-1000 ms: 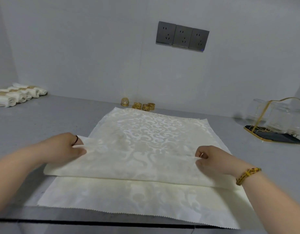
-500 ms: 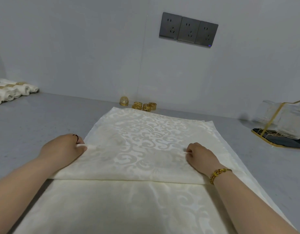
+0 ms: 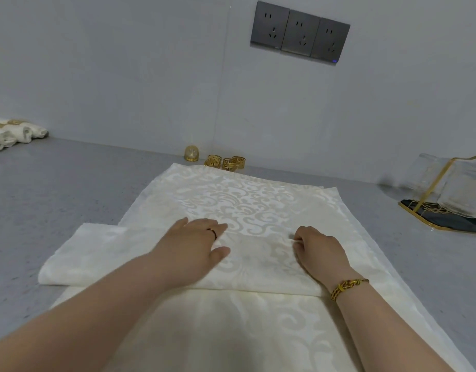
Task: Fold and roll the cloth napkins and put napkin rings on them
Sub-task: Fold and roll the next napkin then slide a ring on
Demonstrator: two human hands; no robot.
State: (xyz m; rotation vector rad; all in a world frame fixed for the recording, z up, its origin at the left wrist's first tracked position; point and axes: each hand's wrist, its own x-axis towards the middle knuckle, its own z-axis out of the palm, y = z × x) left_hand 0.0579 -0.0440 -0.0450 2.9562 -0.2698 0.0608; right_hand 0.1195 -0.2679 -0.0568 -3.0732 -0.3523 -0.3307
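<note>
Two hands sit on the cream damask cloth napkin point(image 3: 239, 331) spread across the grey counter point(image 3: 70, 189): left hand point(image 3: 194, 245) flat, pressing the folded band point(image 3: 97, 253); right hand point(image 3: 321, 249) pinching its edge with curled fingers. Best rolled evenly, both ends level, toward the far gold napkin rings point(image 3: 226, 162).

No writing, number or brand can be read anywhere: the grey wall sockets point(image 3: 300, 33) show only their pin slots, the cream napkin point(image 3: 239, 200) bears a woven scroll pattern, and the gold napkin rings point(image 3: 226, 162) carry cut-out fretwork, not letters
</note>
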